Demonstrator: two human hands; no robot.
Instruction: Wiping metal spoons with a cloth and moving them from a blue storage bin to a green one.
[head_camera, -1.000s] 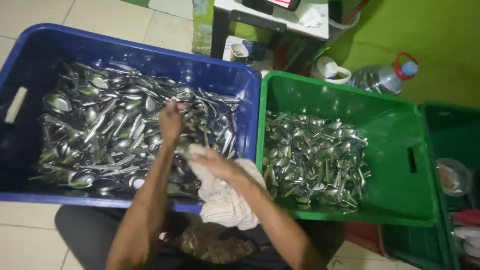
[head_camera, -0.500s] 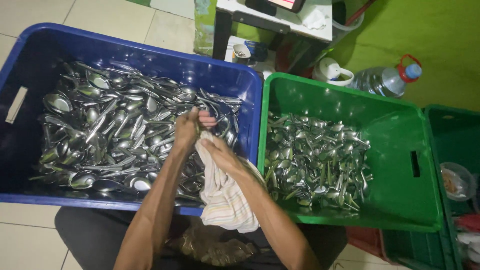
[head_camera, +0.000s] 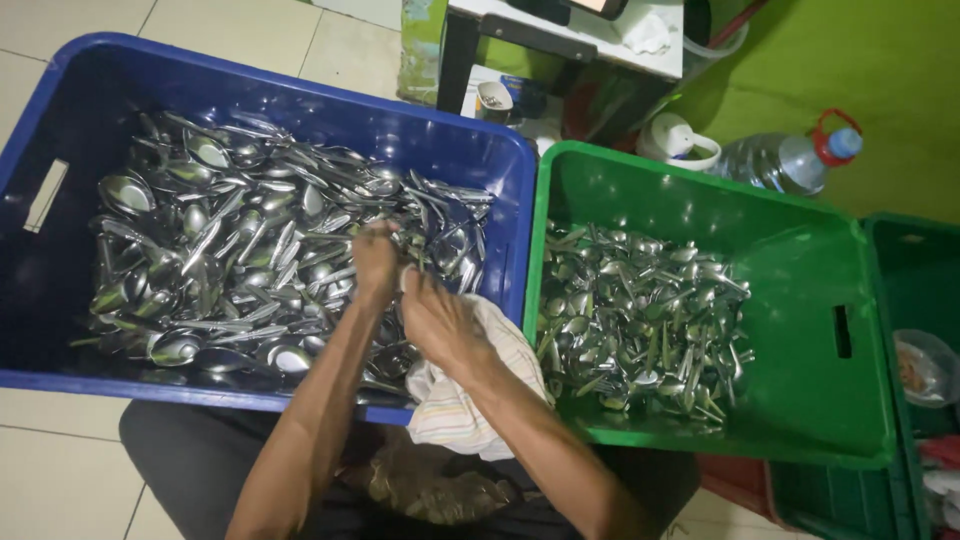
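Spoon between left hand (head_camera: 375, 258) and right hand (head_camera: 440, 322) stays hidden.

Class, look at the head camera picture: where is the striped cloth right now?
The striped cloth hangs low in the middle of the head view, under the right hand, draped over the blue crate's near rim beside the green crate.

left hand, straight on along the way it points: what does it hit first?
The left hand points away from the person, over the blue crate. Straight on it would likely meet the heaped metal spoons first, then the crate's far wall. Height above the pile is unclear.
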